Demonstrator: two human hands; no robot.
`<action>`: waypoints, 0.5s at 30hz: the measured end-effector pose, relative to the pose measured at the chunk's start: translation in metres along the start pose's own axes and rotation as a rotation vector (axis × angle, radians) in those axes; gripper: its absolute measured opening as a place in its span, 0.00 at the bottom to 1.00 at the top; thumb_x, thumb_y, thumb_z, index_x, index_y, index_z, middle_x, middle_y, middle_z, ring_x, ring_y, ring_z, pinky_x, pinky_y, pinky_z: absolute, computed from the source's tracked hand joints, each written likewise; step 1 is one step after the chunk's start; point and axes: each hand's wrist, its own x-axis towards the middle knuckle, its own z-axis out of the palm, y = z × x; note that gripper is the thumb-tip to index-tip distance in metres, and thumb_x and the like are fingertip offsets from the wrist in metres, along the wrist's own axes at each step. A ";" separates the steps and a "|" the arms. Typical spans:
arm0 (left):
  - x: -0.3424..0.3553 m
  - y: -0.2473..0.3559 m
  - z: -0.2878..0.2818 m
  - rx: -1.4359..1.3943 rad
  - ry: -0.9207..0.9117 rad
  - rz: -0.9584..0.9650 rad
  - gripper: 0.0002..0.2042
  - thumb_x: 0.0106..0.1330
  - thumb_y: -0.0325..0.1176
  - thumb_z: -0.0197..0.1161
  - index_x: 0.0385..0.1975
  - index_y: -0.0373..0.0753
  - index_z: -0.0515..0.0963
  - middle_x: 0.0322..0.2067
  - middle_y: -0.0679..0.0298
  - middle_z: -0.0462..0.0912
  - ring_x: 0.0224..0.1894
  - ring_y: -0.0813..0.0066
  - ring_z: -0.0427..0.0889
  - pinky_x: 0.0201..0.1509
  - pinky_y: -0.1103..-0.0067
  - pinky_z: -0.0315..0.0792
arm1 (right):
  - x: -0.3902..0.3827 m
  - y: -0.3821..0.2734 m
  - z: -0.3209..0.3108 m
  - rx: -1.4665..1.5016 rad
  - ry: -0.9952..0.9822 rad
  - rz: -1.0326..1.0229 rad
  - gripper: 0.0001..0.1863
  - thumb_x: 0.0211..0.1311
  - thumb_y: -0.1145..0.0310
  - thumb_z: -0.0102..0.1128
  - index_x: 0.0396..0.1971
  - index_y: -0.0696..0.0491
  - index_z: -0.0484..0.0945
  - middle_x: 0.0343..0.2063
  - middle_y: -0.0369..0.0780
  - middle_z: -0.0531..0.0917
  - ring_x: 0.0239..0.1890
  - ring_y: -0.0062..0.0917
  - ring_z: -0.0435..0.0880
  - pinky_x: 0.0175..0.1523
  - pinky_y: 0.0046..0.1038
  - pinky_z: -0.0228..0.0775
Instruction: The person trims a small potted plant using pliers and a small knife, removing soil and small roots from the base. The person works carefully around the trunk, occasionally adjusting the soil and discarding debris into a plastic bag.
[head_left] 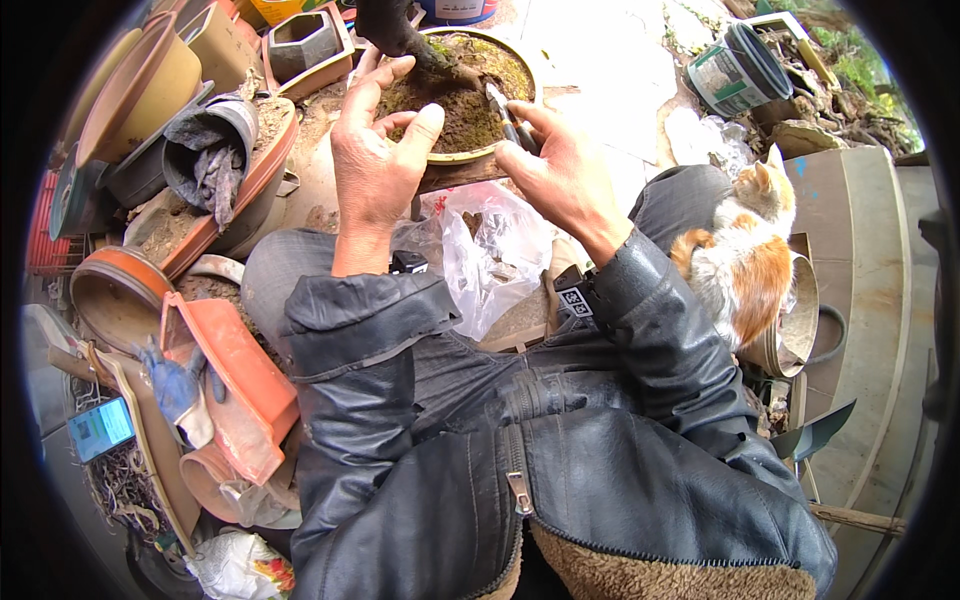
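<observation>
Tool (pixel 508 117) in grasp, a person's right hand (pixel 565 175) pinched it firmly between thumb and fingers at the right of a round pot (pixel 465 157), its metal tip over mossy soil (pixel 428 128) beside a dark trunk (pixel 388 28). The left hand (pixel 378 172) spread wide at the pot's left, nothing visible in its grasp; whether its fingertips touched the trunk could not be told. A bag (pixel 490 265) lay nearer, a cat (pixel 745 265) crouched right, and a glove (pixel 178 388) rested on a planter (pixel 235 385) near left.

the black jacket (pixel 640 480) has brown fleecy lining (pixel 670 580).
</observation>
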 end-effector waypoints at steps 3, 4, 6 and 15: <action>0.000 -0.001 0.003 -0.020 0.055 0.023 0.24 0.65 0.22 0.72 0.62 0.32 0.80 0.75 0.50 0.71 0.66 0.66 0.81 0.56 0.77 0.83 | 0.001 0.002 0.002 -0.007 0.038 -0.003 0.26 0.62 0.64 0.65 0.57 0.62 0.85 0.34 0.53 0.90 0.33 0.36 0.91 0.45 0.36 0.83; 0.000 -0.001 0.003 -0.019 0.053 0.023 0.24 0.65 0.22 0.72 0.62 0.32 0.80 0.75 0.50 0.71 0.66 0.66 0.81 0.56 0.77 0.83 | 0.001 0.002 0.001 -0.002 0.045 -0.027 0.26 0.62 0.64 0.65 0.57 0.62 0.85 0.35 0.53 0.90 0.33 0.37 0.91 0.45 0.37 0.83; 0.000 0.000 0.003 -0.017 0.051 0.021 0.24 0.65 0.22 0.72 0.62 0.32 0.80 0.75 0.50 0.71 0.66 0.66 0.81 0.56 0.76 0.83 | 0.002 0.003 0.001 -0.013 0.039 -0.020 0.26 0.62 0.63 0.65 0.57 0.62 0.84 0.35 0.54 0.90 0.33 0.38 0.91 0.46 0.37 0.83; 0.000 -0.001 0.003 -0.018 0.047 0.022 0.24 0.64 0.22 0.72 0.62 0.32 0.80 0.76 0.50 0.69 0.67 0.66 0.80 0.56 0.76 0.83 | 0.002 0.002 0.008 0.001 0.053 0.000 0.26 0.62 0.64 0.64 0.56 0.63 0.84 0.35 0.56 0.89 0.38 0.43 0.93 0.48 0.39 0.84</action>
